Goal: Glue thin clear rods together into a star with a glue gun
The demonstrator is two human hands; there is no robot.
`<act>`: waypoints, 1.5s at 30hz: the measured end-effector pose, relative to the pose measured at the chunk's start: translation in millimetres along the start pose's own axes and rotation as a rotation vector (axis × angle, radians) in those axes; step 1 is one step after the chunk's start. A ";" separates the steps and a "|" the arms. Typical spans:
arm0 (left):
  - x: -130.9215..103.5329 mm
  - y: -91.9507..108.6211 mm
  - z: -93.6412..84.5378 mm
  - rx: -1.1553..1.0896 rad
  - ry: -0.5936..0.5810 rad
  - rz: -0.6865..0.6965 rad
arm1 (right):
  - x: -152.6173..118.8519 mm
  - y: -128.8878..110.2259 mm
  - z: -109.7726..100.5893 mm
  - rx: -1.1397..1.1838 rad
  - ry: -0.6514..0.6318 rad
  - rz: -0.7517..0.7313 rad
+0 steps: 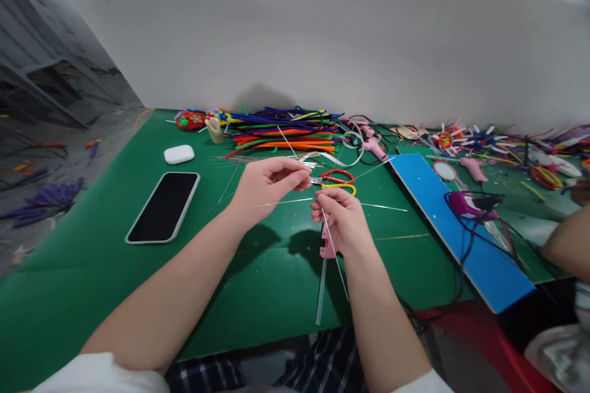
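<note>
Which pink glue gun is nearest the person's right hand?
The glue gun partly under the right hand, its translucent stick pointing toward the person; the others lie farther back.

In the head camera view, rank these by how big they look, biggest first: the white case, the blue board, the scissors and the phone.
1. Blue board
2. Phone
3. Scissors, judging by the visible part; the tips are hidden
4. White case

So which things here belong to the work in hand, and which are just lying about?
Work in hand:
thin wires at left hand and right hand
likely scissors, pink glue gun, fuzzy stems

Lying about:
phone
white case
blue board, probably
</note>
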State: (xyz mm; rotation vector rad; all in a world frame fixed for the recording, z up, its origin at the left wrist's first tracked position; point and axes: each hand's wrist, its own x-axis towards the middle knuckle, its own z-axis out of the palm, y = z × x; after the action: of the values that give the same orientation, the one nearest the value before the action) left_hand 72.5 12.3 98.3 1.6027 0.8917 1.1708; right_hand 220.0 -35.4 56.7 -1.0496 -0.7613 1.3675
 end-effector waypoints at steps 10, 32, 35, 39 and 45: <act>-0.7 -1.6 -2.3 -0.016 -0.061 -0.004 | 0.3 3.4 1.5 -0.018 0.057 -0.054; 11.8 -17.6 -16.1 0.188 -0.342 -0.085 | 0.8 1.0 1.8 -0.024 0.077 -0.076; 12.6 -20.5 -16.8 0.222 -0.546 -0.145 | 0.7 0.5 1.5 -0.061 0.089 -0.083; 8.7 -13.2 -8.5 0.099 -0.597 -0.205 | 0.4 1.5 2.6 -0.120 0.122 -0.125; 6.0 -18.2 8.0 0.015 -0.422 -0.254 | -0.6 3.4 4.9 -0.162 0.086 -0.163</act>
State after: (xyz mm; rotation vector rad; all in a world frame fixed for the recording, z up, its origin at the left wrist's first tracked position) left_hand 81.3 21.3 81.7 1.6119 0.7956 0.6187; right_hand 214.1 -35.6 55.6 -1.1392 -0.8844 1.1297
